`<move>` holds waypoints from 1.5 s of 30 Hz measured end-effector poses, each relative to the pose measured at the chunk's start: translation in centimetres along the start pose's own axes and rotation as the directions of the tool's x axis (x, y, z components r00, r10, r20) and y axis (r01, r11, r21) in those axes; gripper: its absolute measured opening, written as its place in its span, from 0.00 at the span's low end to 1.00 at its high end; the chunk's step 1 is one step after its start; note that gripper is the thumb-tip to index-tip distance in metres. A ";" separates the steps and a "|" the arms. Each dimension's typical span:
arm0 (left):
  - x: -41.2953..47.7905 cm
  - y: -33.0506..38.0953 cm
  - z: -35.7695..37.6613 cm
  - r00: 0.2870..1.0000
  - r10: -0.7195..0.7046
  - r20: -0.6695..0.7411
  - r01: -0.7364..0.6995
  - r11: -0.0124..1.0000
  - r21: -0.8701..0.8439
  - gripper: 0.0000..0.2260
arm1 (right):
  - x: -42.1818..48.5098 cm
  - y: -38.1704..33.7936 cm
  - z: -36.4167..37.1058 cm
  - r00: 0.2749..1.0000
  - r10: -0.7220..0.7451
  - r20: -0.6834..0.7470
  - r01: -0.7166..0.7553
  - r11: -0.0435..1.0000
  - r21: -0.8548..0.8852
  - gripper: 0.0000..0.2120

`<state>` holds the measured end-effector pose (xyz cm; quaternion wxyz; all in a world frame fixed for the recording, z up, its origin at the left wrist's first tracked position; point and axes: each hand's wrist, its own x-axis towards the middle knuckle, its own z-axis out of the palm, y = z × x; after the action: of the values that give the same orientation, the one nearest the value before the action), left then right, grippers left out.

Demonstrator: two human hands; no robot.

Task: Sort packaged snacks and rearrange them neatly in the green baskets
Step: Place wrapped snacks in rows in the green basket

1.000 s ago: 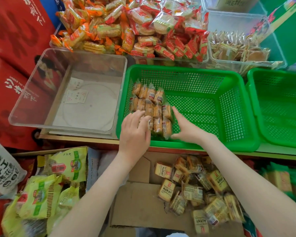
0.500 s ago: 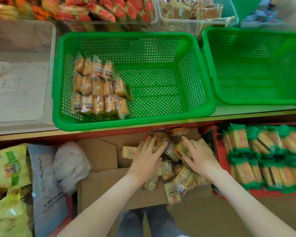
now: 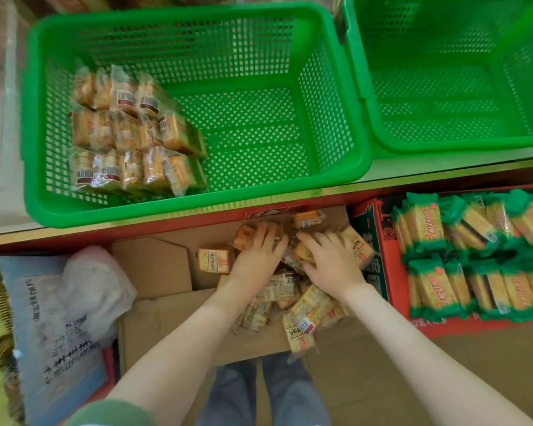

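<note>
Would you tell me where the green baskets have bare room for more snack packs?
In the left basket, the floor is bare from the packs to the right wall. The right basket shows nothing inside. The cardboard box is crowded on its right.

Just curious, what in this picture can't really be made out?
All in the head view:
- Whether the left hand or right hand grips anything: both palms cover the loose packs beneath them.
- Print on the stacked packs in the left basket: lost to motion blur.
- Right basket: cut off by the top and right edges.
- Green-wrapped packs: rows cut off by the right edge.
</note>
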<state>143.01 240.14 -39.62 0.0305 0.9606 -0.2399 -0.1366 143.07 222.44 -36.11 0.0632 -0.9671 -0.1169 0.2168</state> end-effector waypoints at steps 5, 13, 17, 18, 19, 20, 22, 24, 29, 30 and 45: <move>-4.3 -1.1 -1.0 0.980 0.010 -0.199 -0.044 0.985 -0.168 0.33 | -1.1 -0.7 -1.2 0.999 0.048 -0.015 -0.038 0.917 0.398 0.27; -12.2 -2.6 -7.6 0.853 -0.049 -0.520 -0.189 0.899 -0.396 0.18 | -4.3 -5.1 -6.9 0.998 -0.027 -0.049 0.056 0.558 0.828 0.33; -13.1 -4.4 -11.8 0.773 -0.163 -0.613 -0.262 0.799 -0.541 0.15 | -4.4 -8.6 -11.5 0.989 -0.131 -0.069 0.099 0.240 0.966 0.32; -13.0 -4.9 -12.8 0.760 -0.184 -0.624 -0.285 0.769 -0.573 0.16 | -3.9 -9.4 -12.6 0.983 -0.163 -0.080 0.107 0.165 0.981 0.32; -12.9 -5.3 -13.7 0.755 -0.205 -0.622 -0.301 0.735 -0.607 0.17 | -3.3 -10.1 -13.6 0.977 -0.191 -0.089 0.111 0.110 0.988 0.31; -12.6 -5.6 -14.6 0.758 -0.243 -0.606 -0.303 0.691 -0.657 0.18 | -2.6 -10.7 -14.5 0.972 -0.215 -0.098 0.114 0.066 0.991 0.30; -12.1 -6.0 -16.6 0.755 -0.415 -0.508 -0.271 0.509 -0.817 0.16 | -0.9 -11.9 -16.2 0.959 -0.255 -0.123 0.130 0.011 0.991 0.30; -11.4 -6.8 -18.5 0.729 -0.604 -0.322 -0.247 0.208 -0.947 0.09 | 0.8 -13.2 -17.7 0.946 -0.292 -0.142 0.147 -0.005 0.989 0.30; -9.5 -10.9 -21.0 0.660 -0.741 -0.126 -0.206 -0.018 -0.978 0.09 | 4.8 -15.8 -19.7 0.903 -0.410 -0.128 0.149 0.021 0.989 0.32; -9.1 -11.8 -21.1 0.693 -0.717 -0.071 -0.175 -0.072 -0.982 0.14 | 5.8 -16.2 -20.0 0.900 -0.426 -0.094 0.115 0.024 0.993 0.32; -7.3 -19.0 -19.1 0.694 -0.680 0.236 -0.156 -0.463 -0.873 0.30 | 22.5 -17.6 -17.0 0.987 -0.164 0.004 0.090 0.560 0.823 0.29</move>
<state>150.70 260.20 -21.77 0.8082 0.5119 0.2908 -0.0133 166.73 243.92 -26.88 0.5147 -0.8071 -0.0747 0.2794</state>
